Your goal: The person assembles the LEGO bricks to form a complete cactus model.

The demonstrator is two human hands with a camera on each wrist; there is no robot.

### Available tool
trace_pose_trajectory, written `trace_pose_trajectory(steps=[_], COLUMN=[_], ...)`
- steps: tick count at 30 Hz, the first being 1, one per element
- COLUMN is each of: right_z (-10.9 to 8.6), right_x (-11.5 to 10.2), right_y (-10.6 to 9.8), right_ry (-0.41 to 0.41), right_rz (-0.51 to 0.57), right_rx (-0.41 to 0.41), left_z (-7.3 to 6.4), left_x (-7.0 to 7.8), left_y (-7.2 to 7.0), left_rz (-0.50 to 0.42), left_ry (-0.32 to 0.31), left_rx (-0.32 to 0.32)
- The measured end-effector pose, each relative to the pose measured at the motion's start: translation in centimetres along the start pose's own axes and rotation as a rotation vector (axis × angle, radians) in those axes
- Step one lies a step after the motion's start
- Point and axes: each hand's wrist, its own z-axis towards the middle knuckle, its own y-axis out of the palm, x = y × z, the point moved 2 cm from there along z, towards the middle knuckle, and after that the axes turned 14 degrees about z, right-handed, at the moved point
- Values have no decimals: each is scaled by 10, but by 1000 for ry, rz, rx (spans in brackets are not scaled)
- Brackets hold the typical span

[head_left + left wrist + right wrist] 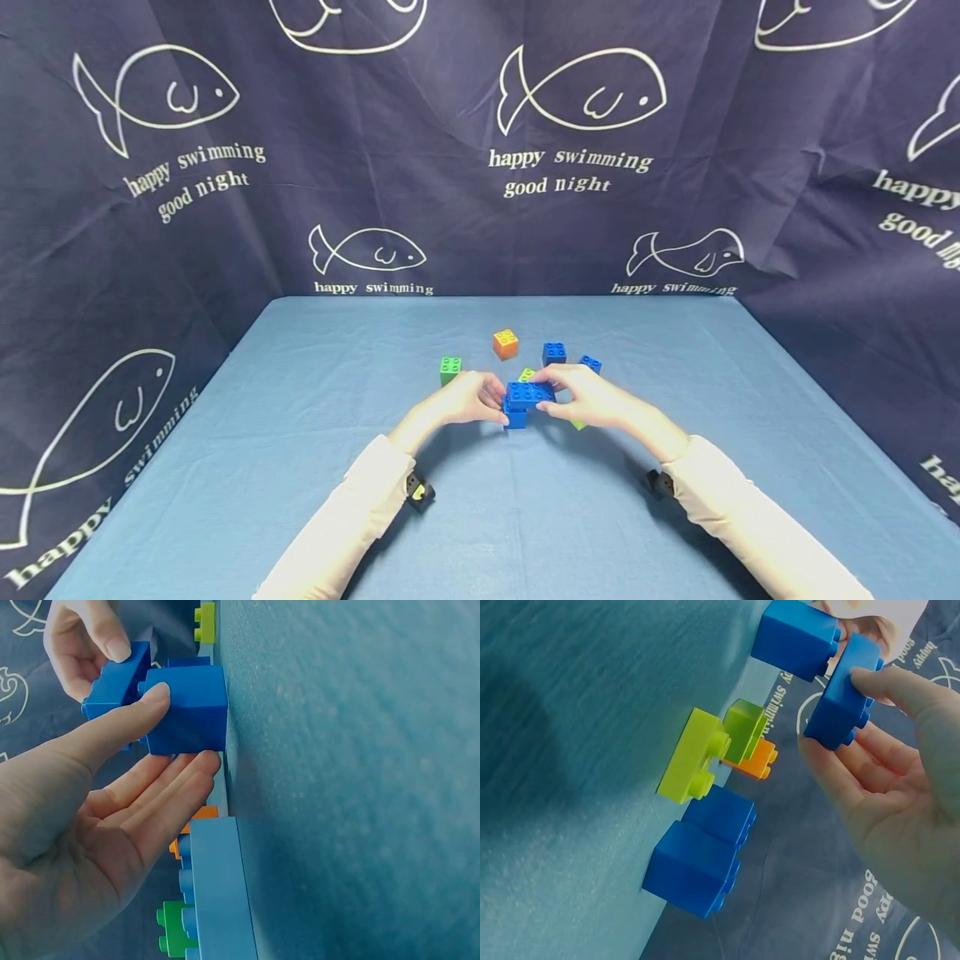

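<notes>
Between thumb and fingers, my left hand (468, 398) grips a square blue toy brick (191, 712) that stands on the table with its studs up. My right hand (907, 772) pinches a longer blue brick (847, 694) by its sides, thumb on one long face and fingers on the other. In the head view this longer brick lies level over the square one and juts out to the right. Both wrist views show its underside right at the studs of the square brick. Part of another blue piece shows behind the square brick in the left wrist view.
Behind the hands are an orange brick (506, 344), a green brick (450, 368) and two blue bricks (554, 353). Lime bricks (694, 757) sit near the right hand. A light blue brick (221, 892) stands beside the left hand. A dark fish-print curtain (480, 208) surrounds the table.
</notes>
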Motion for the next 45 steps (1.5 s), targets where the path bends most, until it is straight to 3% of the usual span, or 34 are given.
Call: trace_pose_trajectory(steps=[13, 26, 37, 45], right_z=[1, 1, 2, 3], right_x=[4, 5, 5, 6], right_y=[3, 5, 7, 8], right_ry=[-5, -29, -13, -2], right_rz=[14, -26, 62, 66], right_rx=[-28, -4, -7, -8], left_z=[0, 0, 0, 1], left_x=[0, -1, -2, -3], left_y=[0, 0, 0, -1], left_rz=[-4, 11, 8, 23], left_ry=[-19, -23, -23, -37], left_rx=[-5, -8, -3, -10])
